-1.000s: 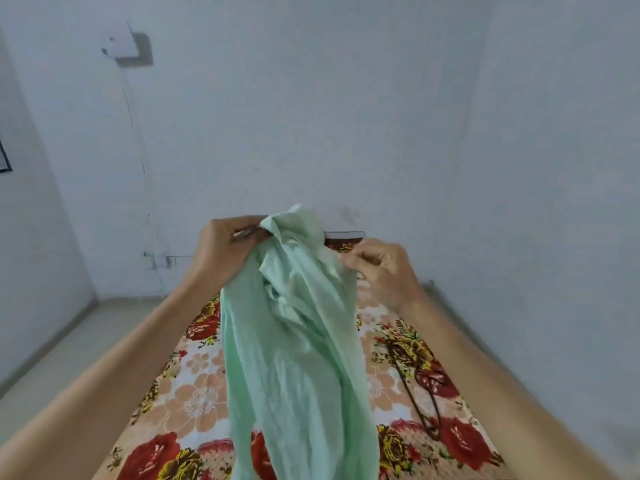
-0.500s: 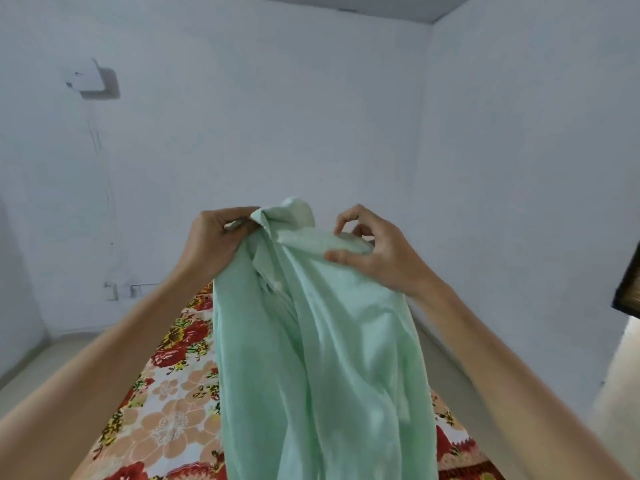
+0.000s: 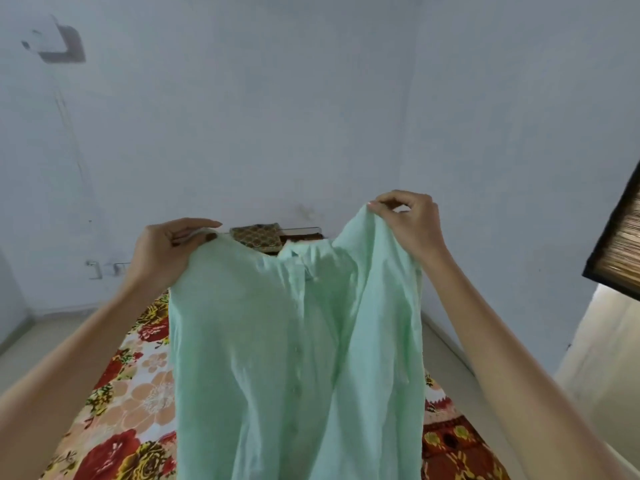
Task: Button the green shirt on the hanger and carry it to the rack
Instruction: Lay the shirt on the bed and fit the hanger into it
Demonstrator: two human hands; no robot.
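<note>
Far up and to the left of the green shirt [image 3: 294,358], a small box [image 3: 57,43] is fixed to the pale wall, and a socket plate [image 3: 93,270] sits lower on that wall, just left of the shirt's shoulder line.

The left hand [image 3: 166,252] grips the shirt's left shoulder. Its fingers are curled round the bunched cloth, and the thumb lies straight across the top of the fold. The forearm runs down towards the lower left corner.

Below and behind the shirt lies a bed [image 3: 128,393] with a sheet of red, peach and yellow flowers, which shows on both sides of the hanging cloth.

The shirt hangs in the middle, spread out between the two hands and held up in the air above the bed. Its collar [image 3: 294,251] dips between the shoulders, and a row of small buttons [image 3: 296,386] runs down the front. Whether they are fastened cannot be told.

Just above the collar, a patterned cushion [image 3: 258,237] rests against the wall at the far end of the bed.

The right hand [image 3: 412,223] holds the shirt's right shoulder higher than the left one. It pinches the edge between thumb and fingertips, with the other fingers curled loosely above.

Right of the shirt, a dark-framed slatted panel [image 3: 620,244] juts in from the edge of the view.
</note>
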